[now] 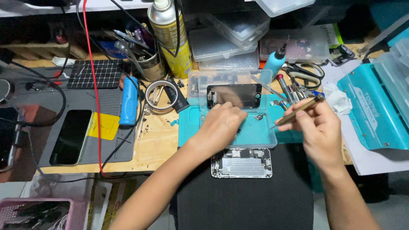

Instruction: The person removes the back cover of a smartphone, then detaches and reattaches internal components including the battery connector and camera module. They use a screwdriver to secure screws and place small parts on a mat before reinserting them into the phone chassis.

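Right now my left hand (219, 127) rests fingers-down on the teal mat (255, 132), its grip curled over a small part I can't make out. My right hand (317, 127) pinches a brass screwdriver (296, 111), tip aimed at the mat. Just below it, the opened phone body (242, 163) lies on the dark surface (247, 200).

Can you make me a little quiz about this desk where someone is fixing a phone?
1. True or false: the right hand holds a thin brass-coloured screwdriver.
2. What lies nearest the person, on the black mat? A) scissors B) opened phone body C) spray can
3. What colour is the tray under the left hand?

Key: 1 true; 2 B; 3 teal.
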